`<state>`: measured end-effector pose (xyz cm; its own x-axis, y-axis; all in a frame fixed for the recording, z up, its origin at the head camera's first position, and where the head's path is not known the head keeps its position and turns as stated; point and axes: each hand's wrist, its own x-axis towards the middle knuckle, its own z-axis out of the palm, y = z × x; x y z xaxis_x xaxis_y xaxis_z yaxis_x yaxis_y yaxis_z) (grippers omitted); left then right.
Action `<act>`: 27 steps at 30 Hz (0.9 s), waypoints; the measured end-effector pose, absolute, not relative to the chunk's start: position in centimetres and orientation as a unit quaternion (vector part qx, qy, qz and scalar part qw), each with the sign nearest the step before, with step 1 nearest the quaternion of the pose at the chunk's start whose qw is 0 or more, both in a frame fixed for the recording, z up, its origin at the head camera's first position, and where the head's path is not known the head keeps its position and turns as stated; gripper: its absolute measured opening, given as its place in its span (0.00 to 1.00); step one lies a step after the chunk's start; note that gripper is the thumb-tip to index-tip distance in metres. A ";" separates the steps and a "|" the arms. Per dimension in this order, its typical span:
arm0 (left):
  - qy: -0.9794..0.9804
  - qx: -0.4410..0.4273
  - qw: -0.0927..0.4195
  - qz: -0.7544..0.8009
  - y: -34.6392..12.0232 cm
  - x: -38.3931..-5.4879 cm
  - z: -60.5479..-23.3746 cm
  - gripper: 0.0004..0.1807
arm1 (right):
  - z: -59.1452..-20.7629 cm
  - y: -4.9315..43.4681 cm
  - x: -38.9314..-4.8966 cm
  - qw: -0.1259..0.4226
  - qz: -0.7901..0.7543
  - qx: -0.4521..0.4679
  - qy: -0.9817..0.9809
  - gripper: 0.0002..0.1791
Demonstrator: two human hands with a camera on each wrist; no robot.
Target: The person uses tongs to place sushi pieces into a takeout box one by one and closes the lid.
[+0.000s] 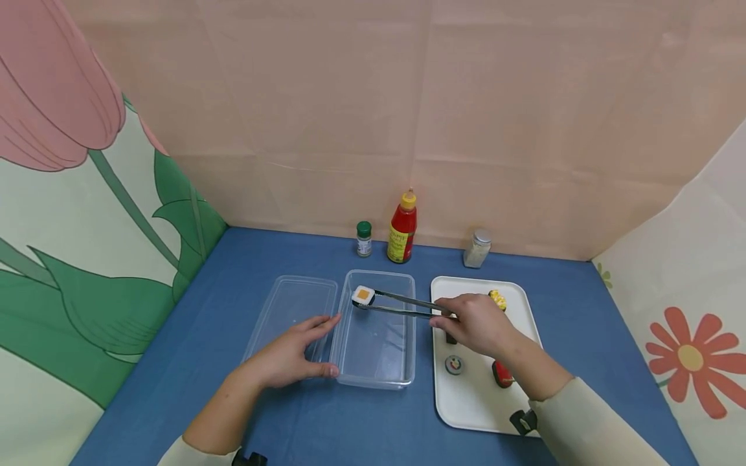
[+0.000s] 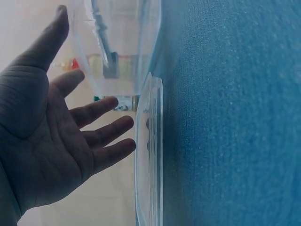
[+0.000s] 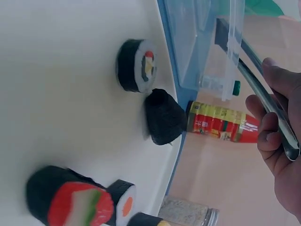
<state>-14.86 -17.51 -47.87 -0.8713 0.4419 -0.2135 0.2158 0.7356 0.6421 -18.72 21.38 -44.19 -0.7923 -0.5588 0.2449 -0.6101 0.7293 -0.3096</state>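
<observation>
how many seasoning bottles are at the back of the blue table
3: small clear green-capped bottle at left; red yellow-capped sauce bottle in the middle; clear silver-capped bottle at right. None looks hidden.

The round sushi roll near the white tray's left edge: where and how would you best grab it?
Probably by its dark outer band, lowering the tongs from above to pinch left and right. The roll sits flat, patterned end up, so its sides are exposed; the dark piece just beyond leaves less room there.
</observation>
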 end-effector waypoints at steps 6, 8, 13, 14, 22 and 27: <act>0.914 0.176 0.181 0.316 -17.5 -14.9 -47.9 0.56 | -43.7 20.8 -19.5 0.049 0.176 0.319 -0.930 0.18; 0.914 0.175 0.180 0.318 -17.5 -14.8 -47.9 0.56 | -43.5 20.6 -19.7 0.041 0.174 0.319 -0.931 0.18; 0.913 0.179 0.180 0.318 -17.6 -14.9 -48.0 0.55 | -43.2 20.5 -20.3 0.033 0.162 0.324 -0.931 0.21; 0.913 0.181 0.180 0.319 -17.6 -14.9 -48.1 0.55 | -43.1 20.4 -20.4 0.035 0.160 0.328 -0.930 0.21; 0.911 0.179 0.181 0.324 -17.6 -15.0 -48.2 0.55 | -42.6 19.7 -21.6 0.008 0.162 0.340 -0.926 0.18; 0.912 0.179 0.178 0.323 -17.6 -15.0 -48.2 0.56 | -42.7 19.3 -21.8 -0.009 0.152 0.334 -0.930 0.20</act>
<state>-15.04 -17.60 -48.24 -0.8726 0.4410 -0.2098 0.2105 0.7272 0.6533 -21.82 19.29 -42.68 -0.7769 -0.6239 0.0845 -0.6184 0.7311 -0.2883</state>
